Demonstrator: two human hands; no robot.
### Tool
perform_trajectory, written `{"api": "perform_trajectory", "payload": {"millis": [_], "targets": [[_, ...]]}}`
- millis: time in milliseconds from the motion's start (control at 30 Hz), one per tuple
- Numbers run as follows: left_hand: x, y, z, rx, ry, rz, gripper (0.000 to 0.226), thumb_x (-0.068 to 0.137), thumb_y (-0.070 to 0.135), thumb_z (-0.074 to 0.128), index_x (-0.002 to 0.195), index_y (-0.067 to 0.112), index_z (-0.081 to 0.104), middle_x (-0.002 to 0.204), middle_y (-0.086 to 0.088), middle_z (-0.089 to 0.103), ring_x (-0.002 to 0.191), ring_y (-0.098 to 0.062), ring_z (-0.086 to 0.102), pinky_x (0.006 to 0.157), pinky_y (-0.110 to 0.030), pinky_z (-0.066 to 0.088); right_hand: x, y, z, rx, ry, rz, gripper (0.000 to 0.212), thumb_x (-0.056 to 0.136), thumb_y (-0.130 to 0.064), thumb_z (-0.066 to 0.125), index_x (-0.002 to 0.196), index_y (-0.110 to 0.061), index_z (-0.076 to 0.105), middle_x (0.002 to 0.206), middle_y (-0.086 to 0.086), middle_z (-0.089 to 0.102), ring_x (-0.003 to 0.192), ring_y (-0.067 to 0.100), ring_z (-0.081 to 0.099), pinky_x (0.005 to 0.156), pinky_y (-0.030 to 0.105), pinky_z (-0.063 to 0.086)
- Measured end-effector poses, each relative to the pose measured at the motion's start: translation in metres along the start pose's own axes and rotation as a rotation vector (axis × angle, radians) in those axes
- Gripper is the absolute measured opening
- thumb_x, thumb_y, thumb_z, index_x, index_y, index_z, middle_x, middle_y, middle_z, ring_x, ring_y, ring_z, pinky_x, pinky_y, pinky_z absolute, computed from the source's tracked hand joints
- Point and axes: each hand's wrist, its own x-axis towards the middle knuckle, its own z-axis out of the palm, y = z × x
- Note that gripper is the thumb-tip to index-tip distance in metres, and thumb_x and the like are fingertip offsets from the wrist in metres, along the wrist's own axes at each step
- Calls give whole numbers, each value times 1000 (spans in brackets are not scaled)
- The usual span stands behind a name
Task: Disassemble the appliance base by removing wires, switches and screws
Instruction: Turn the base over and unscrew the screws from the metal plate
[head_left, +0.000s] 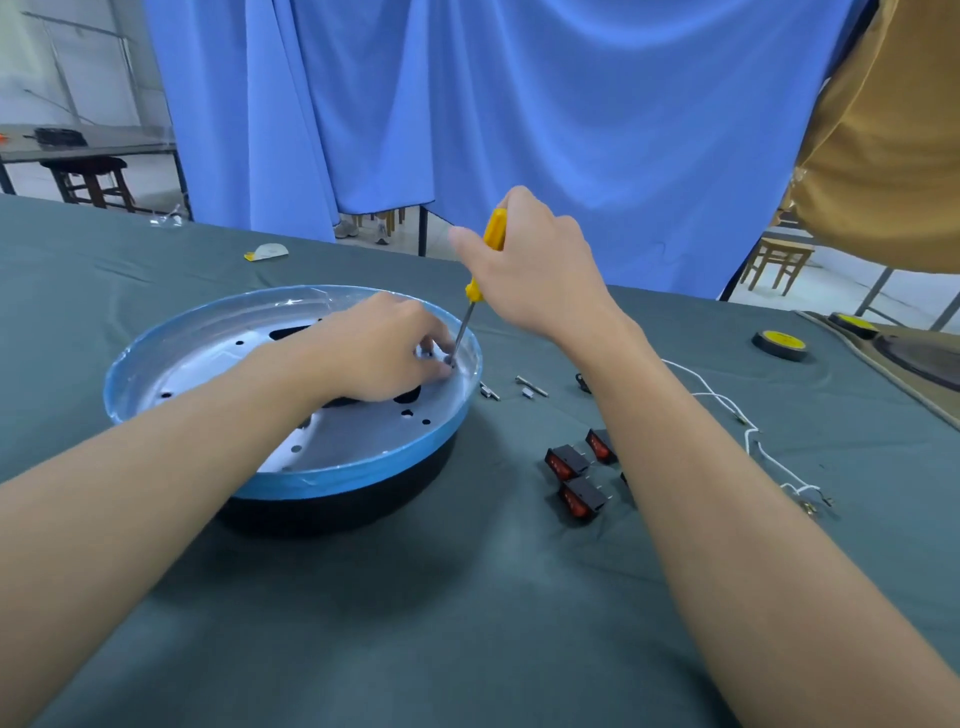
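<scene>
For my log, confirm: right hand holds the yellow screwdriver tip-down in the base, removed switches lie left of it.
Wrong side: the head view shows the switches lying right of the base. The right hand does hold the screwdriver tip-down in it.

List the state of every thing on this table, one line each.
appliance base: resting flat, blue-filmed rim up.
screwdriver: near upright, tip inside the base by the rim.
right hand: grips the screwdriver handle.
left hand: fingertips at the screwdriver tip.
switches: removed, lying beside the base.
white wire: loose, right of the switches.
tape roll: lying flat.
</scene>
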Motion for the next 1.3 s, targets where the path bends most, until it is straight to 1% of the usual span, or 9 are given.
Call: {"api": "perform_trajectory", "payload": {"millis": [167,300,400,600,733,900,1000,1200,1300], "targets": [[-2,6,6,-37,21,30,24,89,30,64,76,46,52,92,12,64,91,-13,60,81,-31,46,-8,2,-1,31,-24,-17,27,82,-26,49,104,-11,42,93,14,59,93,34,56,78,51,51],[-3,4,6,-22,49,-2,17,88,33,64,83,46,54,91,18,63,93,-9,61,74,-27,41,-8,1,-6,56,-82,-35,31,80,-28,53,104,-13,40,91,12,59,91,32,61,75,47,54],[-4,5,5,3,58,-19,17,88,32,63,86,47,54,94,20,65,96,-8,61,81,-31,47,-6,3,-6,55,-75,-72,29,81,-24,53,104,-13,39,88,12,60,89,33,61,71,46,54],[-2,3,3,23,82,-47,26,88,23,62,79,46,57,94,21,68,96,-7,62,86,-34,48,-3,9,-3,-98,-10,-242,25,86,-15,48,110,-16,42,75,1,49,76,26,45,58,33,34],[-1,1,5,11,84,-52,22,89,24,63,84,45,66,93,19,69,95,-8,62,86,-34,48,-5,9,-3,-43,53,-284,16,93,-25,53,105,-15,50,72,1,54,79,26,49,66,35,40],[0,1,5,14,101,-57,12,88,32,64,88,41,71,92,18,69,93,-8,62,85,-32,46,-6,9,-5,12,55,-233,18,86,-8,45,104,-10,46,73,4,53,87,31,57,64,39,46],[0,2,5,22,88,-56,9,88,35,64,85,44,67,93,19,69,95,-9,62,88,-33,46,-7,7,-6,90,-16,-181,25,83,-12,45,108,-10,41,77,7,53,85,34,62,66,42,52],[0,4,6,48,111,-64,5,87,37,65,85,41,67,84,18,66,94,-10,63,86,-33,47,-4,9,-8,82,-140,-118,16,87,-25,50,100,-17,45,84,-1,54,79,18,52,56,29,36],[0,5,6,65,107,-72,6,88,35,64,85,40,66,87,19,66,94,-10,63,85,-35,49,-5,11,-6,-61,-79,-101,29,90,-41,51,98,-14,44,83,2,53,80,27,50,62,35,40]]}}
